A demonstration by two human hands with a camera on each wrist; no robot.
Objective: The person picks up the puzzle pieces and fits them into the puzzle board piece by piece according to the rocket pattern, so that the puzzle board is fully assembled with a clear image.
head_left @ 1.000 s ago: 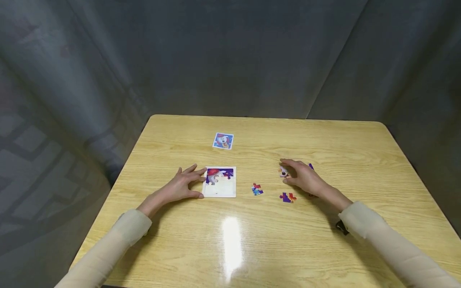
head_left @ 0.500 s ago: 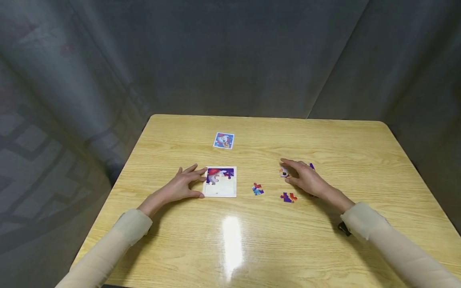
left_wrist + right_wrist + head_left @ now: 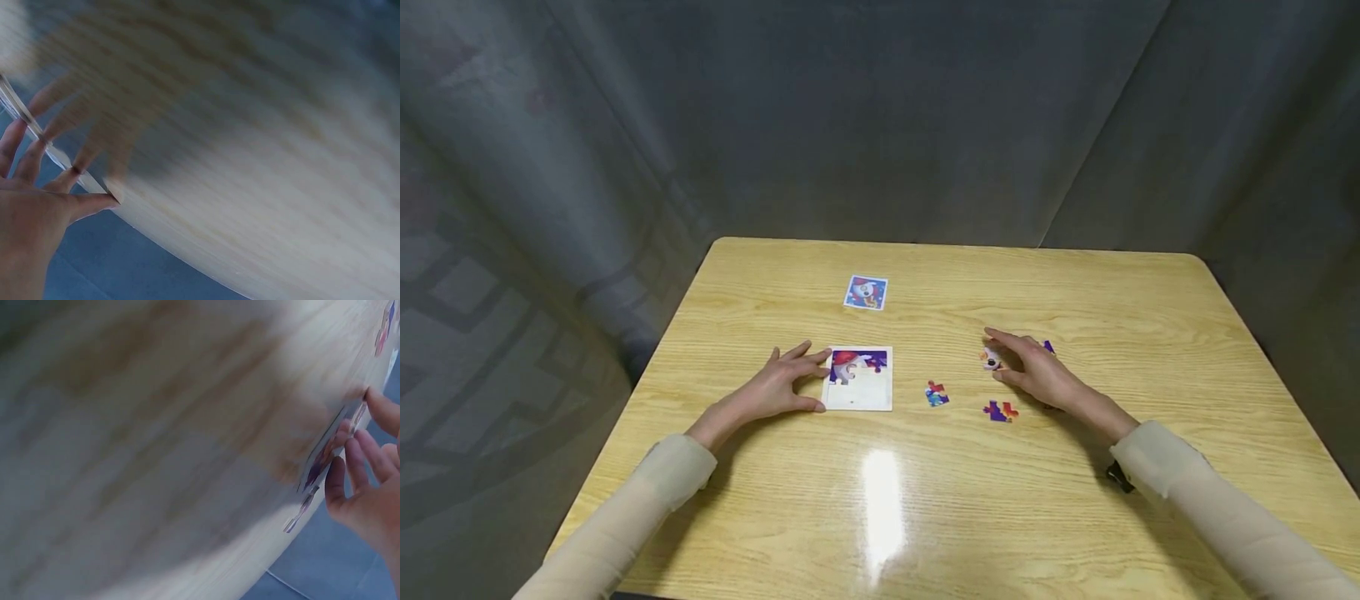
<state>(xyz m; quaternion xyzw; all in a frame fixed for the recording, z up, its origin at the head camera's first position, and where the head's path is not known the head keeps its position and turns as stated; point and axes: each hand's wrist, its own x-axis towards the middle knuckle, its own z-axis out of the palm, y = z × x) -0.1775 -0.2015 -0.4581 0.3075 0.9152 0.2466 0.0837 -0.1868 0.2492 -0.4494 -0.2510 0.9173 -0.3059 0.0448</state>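
Basically nothing's moved since half a second ago: left hand (image 3: 775, 387) has fingers spread, touching the puzzle board (image 3: 868, 394) at its left edge; right hand (image 3: 1037, 373) has thumb and index spread around a white piece (image 3: 992, 360).

On the worktop (image 3: 760, 500), the puzzle tray (image 3: 890, 379) lies just below mid-frame, the left hand (image 3: 777, 387) at its left edge and 1 picture card (image 3: 866, 293) behind. Puzzle pieces (image 3: 936, 394) lie right of the puzzle tray, several around the right hand (image 3: 1036, 371).
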